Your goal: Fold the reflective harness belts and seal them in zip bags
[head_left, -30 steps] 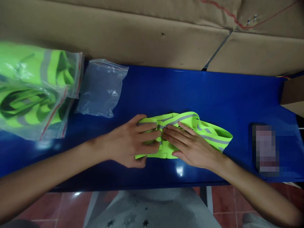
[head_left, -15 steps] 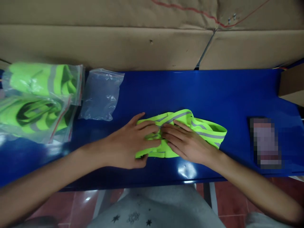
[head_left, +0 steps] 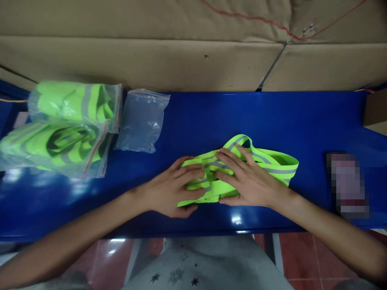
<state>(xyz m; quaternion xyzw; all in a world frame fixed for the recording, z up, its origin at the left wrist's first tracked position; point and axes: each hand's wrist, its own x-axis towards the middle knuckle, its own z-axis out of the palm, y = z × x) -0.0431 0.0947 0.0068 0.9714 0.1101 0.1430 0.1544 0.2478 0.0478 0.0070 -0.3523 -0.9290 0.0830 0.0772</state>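
Note:
A bundle of bright yellow-green reflective straps (head_left: 273, 171) with grey stripes lies partly folded on the blue table. Over its left end rests my left hand (head_left: 177, 187), palm down, fingers apart and slightly curved, thumb by the near edge. Pressed on the middle of the straps is my right hand (head_left: 248, 177), its fingers spread. One strap loop stands up behind the right fingers, and another loop sticks out at the right end. Parts of the straps are hidden under both hands.
Clear zip bags with folded green reflective straps (head_left: 71, 102) lie at the left. Beside them is a flat, clear plastic bag (head_left: 142, 121). A pixelated, phone-like object (head_left: 347, 183) lies at the right. Brown cardboard (head_left: 136, 64) lines the back of the blue table (head_left: 193, 117).
My right fingers have spread wider, and the strap loop behind them stands higher. My left hand stays on the left end. The whole view has shifted slightly.

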